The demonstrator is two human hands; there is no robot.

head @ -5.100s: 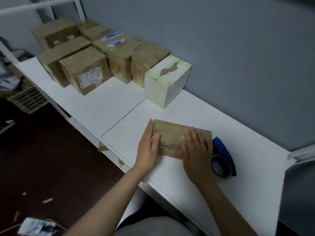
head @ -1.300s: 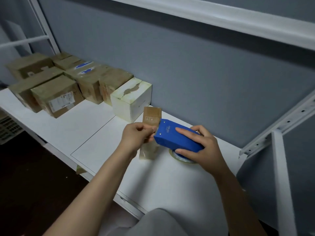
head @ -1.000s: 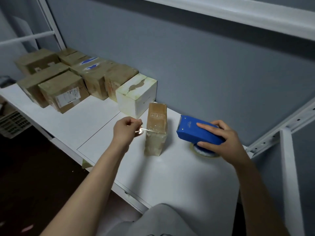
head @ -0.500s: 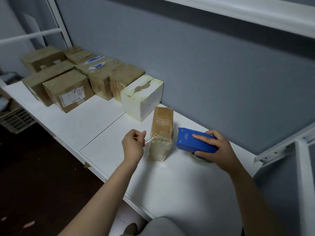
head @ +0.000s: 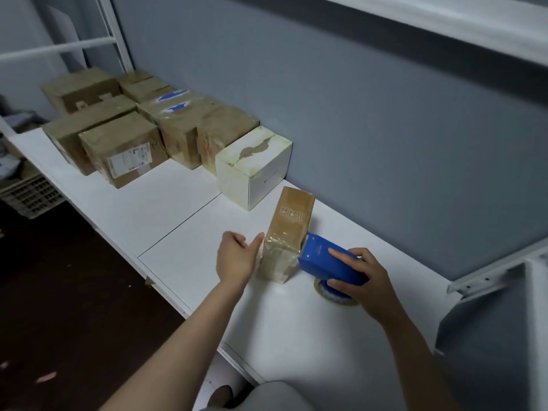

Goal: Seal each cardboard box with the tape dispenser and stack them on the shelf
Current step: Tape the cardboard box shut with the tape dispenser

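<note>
Tape dispenser [head: 327, 262] moved against box [head: 289, 226], right hand [head: 366, 281] grasping it, left hand [head: 235, 258] released, perhaps touching box.

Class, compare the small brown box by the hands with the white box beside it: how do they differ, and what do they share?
Colour: the brown box is plain cardboard; the white box is white with a torn patch on top. Shape: the brown box stands tall and narrow; the white box is nearly cubic. State: the tape dispenser is against the brown box; the white box has none. Both stand on the shelf.
</note>
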